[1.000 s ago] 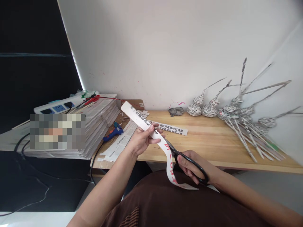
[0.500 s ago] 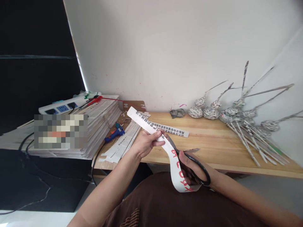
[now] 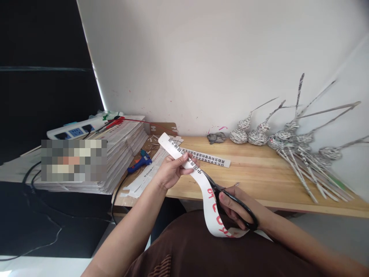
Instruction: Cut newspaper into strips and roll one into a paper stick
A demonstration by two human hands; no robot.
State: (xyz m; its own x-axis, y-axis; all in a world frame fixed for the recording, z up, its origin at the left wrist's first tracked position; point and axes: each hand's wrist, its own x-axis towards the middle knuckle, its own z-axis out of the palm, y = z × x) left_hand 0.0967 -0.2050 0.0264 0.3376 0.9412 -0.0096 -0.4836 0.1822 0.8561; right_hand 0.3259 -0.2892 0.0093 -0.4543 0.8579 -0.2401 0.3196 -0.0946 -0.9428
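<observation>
My left hand (image 3: 172, 171) pinches a long white newspaper strip (image 3: 201, 183) printed with black and red characters; the strip runs from above the table edge and curls down over my lap. My right hand (image 3: 236, 207) grips black-handled scissors (image 3: 230, 200), its fingers through the loops. The blades lie along the strip just right of my left thumb. Another cut strip (image 3: 208, 157) lies flat on the wooden table (image 3: 253, 177) behind my hands.
A thick stack of newspapers (image 3: 121, 142) with a white power strip (image 3: 75, 130) and red-handled tool sits at left. A blue glue gun (image 3: 140, 163) lies on paper scraps. Woven paper gourds (image 3: 248, 132) and rolled paper sticks (image 3: 305, 161) crowd the right by the wall.
The scissor blades, wide open half a second ago, have come nearly together along the strip. My left hand has shifted slightly, and the strip's free end hangs lower over my lap.
</observation>
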